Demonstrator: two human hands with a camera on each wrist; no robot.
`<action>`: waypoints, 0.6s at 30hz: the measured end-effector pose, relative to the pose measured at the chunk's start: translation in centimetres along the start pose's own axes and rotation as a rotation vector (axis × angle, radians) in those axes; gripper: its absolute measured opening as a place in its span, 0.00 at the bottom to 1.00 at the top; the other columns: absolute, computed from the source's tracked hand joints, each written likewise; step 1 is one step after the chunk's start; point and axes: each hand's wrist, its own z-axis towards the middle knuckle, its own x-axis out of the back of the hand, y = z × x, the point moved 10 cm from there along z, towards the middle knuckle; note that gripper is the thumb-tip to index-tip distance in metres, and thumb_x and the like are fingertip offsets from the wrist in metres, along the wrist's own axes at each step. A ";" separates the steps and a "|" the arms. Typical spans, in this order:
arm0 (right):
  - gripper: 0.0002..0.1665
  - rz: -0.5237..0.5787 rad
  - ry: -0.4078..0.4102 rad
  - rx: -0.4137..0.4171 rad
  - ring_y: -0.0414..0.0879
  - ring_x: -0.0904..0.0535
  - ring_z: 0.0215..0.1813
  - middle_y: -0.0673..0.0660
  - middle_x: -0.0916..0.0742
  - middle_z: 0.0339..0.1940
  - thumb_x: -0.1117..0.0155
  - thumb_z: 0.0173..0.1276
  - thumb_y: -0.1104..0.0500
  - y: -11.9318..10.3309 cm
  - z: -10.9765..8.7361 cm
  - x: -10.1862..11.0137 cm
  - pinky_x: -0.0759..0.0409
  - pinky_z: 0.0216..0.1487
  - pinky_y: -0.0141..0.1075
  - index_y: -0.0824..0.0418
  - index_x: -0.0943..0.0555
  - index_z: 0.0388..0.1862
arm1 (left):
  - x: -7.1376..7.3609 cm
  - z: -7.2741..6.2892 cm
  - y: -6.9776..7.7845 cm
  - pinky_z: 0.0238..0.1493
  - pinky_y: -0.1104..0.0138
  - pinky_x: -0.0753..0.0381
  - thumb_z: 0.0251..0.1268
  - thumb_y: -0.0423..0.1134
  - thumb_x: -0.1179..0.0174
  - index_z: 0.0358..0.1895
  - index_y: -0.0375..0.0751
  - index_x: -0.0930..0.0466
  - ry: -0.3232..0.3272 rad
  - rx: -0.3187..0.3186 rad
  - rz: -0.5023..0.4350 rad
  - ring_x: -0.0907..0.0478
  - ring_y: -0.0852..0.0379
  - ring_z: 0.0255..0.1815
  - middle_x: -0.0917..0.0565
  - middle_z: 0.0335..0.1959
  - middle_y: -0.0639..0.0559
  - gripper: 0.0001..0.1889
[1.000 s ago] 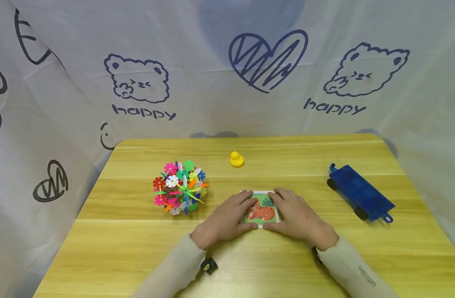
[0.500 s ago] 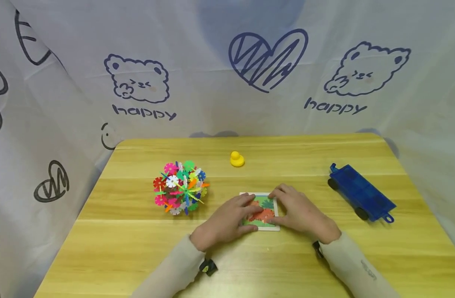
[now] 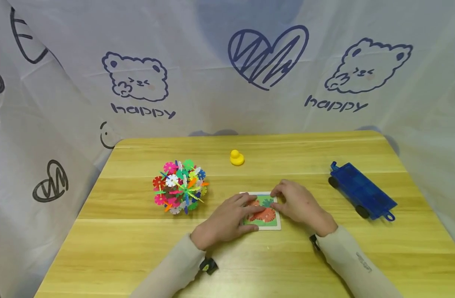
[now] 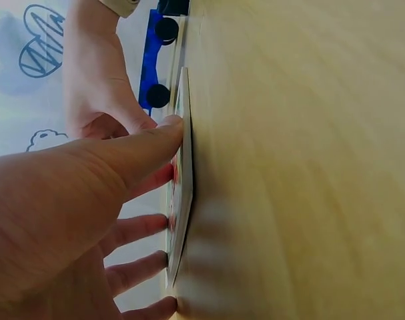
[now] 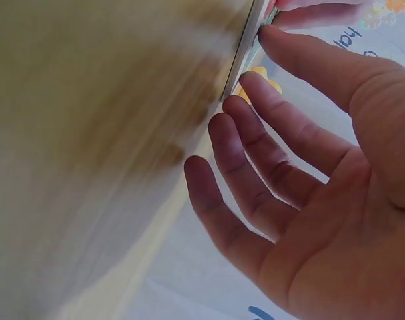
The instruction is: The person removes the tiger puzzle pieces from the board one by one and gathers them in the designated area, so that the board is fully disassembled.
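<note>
Head view: two grips [image 3: 228,217] [image 3: 299,203], one picture panel [image 3: 267,219].

A toy-play corner, building type unclear: pale cloth [image 3: 201,91] printed with cartoon bears [image 3: 138,83], hearts [image 3: 268,58] and "happy" [image 3: 143,111] curtains the far, left and right sides of a wood-grain desk [image 3: 112,248] bearing a yellow toy duck [image 3: 236,158] and a blue toy wagon [image 3: 363,190].

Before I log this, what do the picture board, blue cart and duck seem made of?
Picture board: perhaps wood or thick card, matte, from its plain pale edge. Blue cart: likely smooth plastic, its bed looking slightly see-through. Duck: plastic or rubber, unclear which; smooth, evenly yellow.
</note>
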 end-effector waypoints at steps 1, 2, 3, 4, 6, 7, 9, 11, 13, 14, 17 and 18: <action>0.15 -0.004 0.002 -0.005 0.49 0.16 0.48 0.56 0.11 0.48 0.19 0.70 0.55 0.0 0.0 0.1 0.12 0.54 0.51 0.61 0.09 0.50 | 0.0 0.0 0.0 0.88 0.45 0.34 0.80 0.58 0.36 0.81 0.57 0.25 -0.003 -0.001 -0.005 0.36 0.40 0.88 0.31 0.86 0.47 0.31; 0.15 -0.009 0.003 -0.008 0.49 0.15 0.47 0.55 0.11 0.48 0.19 0.70 0.55 0.0 0.1 0.1 0.12 0.54 0.51 0.61 0.09 0.50 | -0.1 0.0 0.0 0.88 0.44 0.34 0.80 0.58 0.36 0.81 0.57 0.25 -0.007 0.000 -0.011 0.37 0.40 0.88 0.31 0.86 0.48 0.31; 0.15 -0.013 0.005 -0.011 0.49 0.15 0.47 0.55 0.11 0.47 0.19 0.69 0.54 0.1 0.1 0.1 0.12 0.53 0.51 0.60 0.09 0.50 | -0.1 0.0 0.0 0.88 0.43 0.34 0.80 0.58 0.36 0.81 0.57 0.25 -0.013 0.002 -0.016 0.38 0.39 0.88 0.32 0.87 0.48 0.31; 0.15 -0.014 0.007 -0.013 0.49 0.15 0.47 0.55 0.11 0.47 0.18 0.69 0.54 0.1 0.1 0.1 0.12 0.53 0.51 0.60 0.08 0.49 | -0.2 0.0 0.0 0.88 0.43 0.35 0.81 0.58 0.36 0.81 0.57 0.26 -0.018 0.004 -0.020 0.39 0.39 0.89 0.32 0.87 0.49 0.31; 0.15 -0.012 0.011 -0.014 0.49 0.15 0.46 0.55 0.10 0.46 0.18 0.69 0.54 0.1 0.2 0.2 0.12 0.52 0.50 0.60 0.08 0.49 | -0.2 0.0 -0.1 0.87 0.42 0.34 0.81 0.58 0.37 0.81 0.57 0.26 -0.025 0.008 -0.023 0.40 0.39 0.89 0.33 0.88 0.49 0.31; 0.14 -0.011 0.015 -0.015 0.49 0.15 0.46 0.55 0.10 0.46 0.18 0.69 0.55 0.0 0.2 0.2 0.12 0.52 0.50 0.60 0.08 0.49 | -0.2 0.0 -0.1 0.87 0.41 0.34 0.81 0.58 0.37 0.81 0.58 0.26 -0.027 0.010 -0.022 0.40 0.39 0.89 0.33 0.88 0.49 0.31; 0.13 -0.013 0.020 -0.020 0.50 0.14 0.46 0.55 0.10 0.46 0.18 0.69 0.55 0.0 0.2 0.3 0.12 0.52 0.51 0.60 0.07 0.48 | -0.2 0.0 -0.1 0.87 0.41 0.34 0.81 0.58 0.38 0.82 0.58 0.26 -0.031 0.010 -0.017 0.40 0.39 0.89 0.34 0.88 0.49 0.31; 0.12 -0.017 0.023 -0.024 0.50 0.14 0.46 0.56 0.10 0.46 0.18 0.69 0.56 0.0 0.3 0.3 0.12 0.51 0.51 0.61 0.07 0.47 | -0.2 0.0 0.0 0.88 0.42 0.35 0.82 0.58 0.38 0.82 0.57 0.27 -0.037 0.007 -0.017 0.40 0.40 0.90 0.34 0.88 0.49 0.31; 0.12 -0.021 0.021 -0.030 0.50 0.14 0.45 0.56 0.10 0.46 0.18 0.69 0.56 -0.1 0.4 0.3 0.12 0.50 0.50 0.61 0.07 0.46 | -0.2 0.0 0.0 0.89 0.43 0.38 0.82 0.58 0.38 0.82 0.56 0.27 -0.045 0.000 -0.025 0.41 0.40 0.90 0.34 0.88 0.48 0.31; 0.12 -0.023 0.018 -0.034 0.49 0.15 0.44 0.56 0.10 0.46 0.18 0.69 0.56 -0.1 0.5 0.3 0.12 0.50 0.49 0.61 0.08 0.46 | -0.2 0.1 0.0 0.90 0.43 0.39 0.82 0.58 0.38 0.81 0.55 0.26 -0.049 -0.004 -0.031 0.41 0.41 0.90 0.34 0.88 0.48 0.31; 0.12 -0.024 0.010 -0.047 0.47 0.17 0.42 0.55 0.10 0.45 0.18 0.69 0.56 -0.1 0.6 0.3 0.14 0.47 0.47 0.61 0.08 0.46 | -0.3 0.2 0.1 0.91 0.43 0.43 0.82 0.57 0.38 0.81 0.54 0.26 -0.061 -0.011 -0.048 0.43 0.43 0.91 0.35 0.89 0.48 0.31; 0.12 -0.025 0.008 -0.053 0.46 0.17 0.41 0.55 0.10 0.44 0.18 0.69 0.56 -0.1 0.6 0.3 0.14 0.46 0.46 0.61 0.08 0.46 | -0.3 0.2 0.1 0.91 0.42 0.43 0.82 0.57 0.38 0.81 0.54 0.27 -0.064 -0.013 -0.052 0.43 0.43 0.91 0.35 0.89 0.48 0.31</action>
